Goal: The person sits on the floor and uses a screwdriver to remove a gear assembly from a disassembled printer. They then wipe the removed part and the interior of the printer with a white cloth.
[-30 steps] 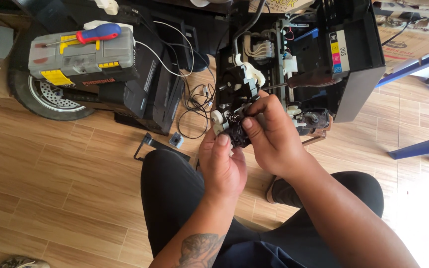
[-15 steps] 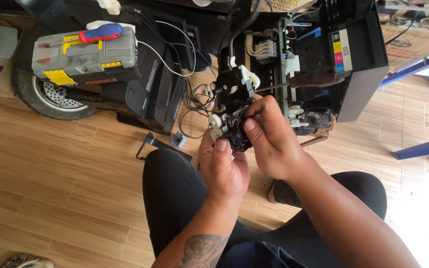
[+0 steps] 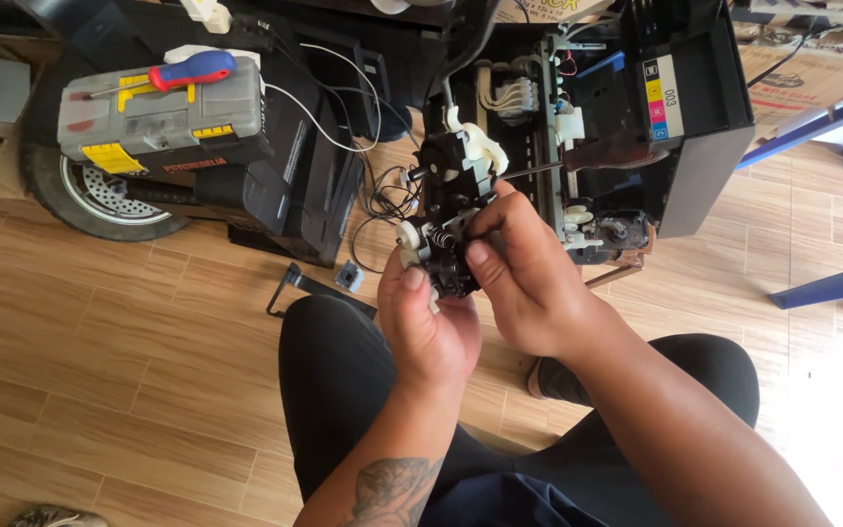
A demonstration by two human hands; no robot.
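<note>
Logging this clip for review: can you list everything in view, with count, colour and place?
Printer part: one, black with white gears, held in both hands.
Opened printer: one, black, on floor ahead.
Tool case: one, grey and yellow, upper left.
Screwdriver: one, red and blue handle, on the case.
Wheel: one, black tyre, under the case.
Wooden floor: brown planks.
Left hand: grips part from below.
Right hand: grips part from the right.

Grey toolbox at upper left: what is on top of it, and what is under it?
On the grey toolbox lies a screwdriver with a red and blue handle. Under it sits a black device, beside a wheel. The toolbox covers whatever lies directly beneath its base.
</note>
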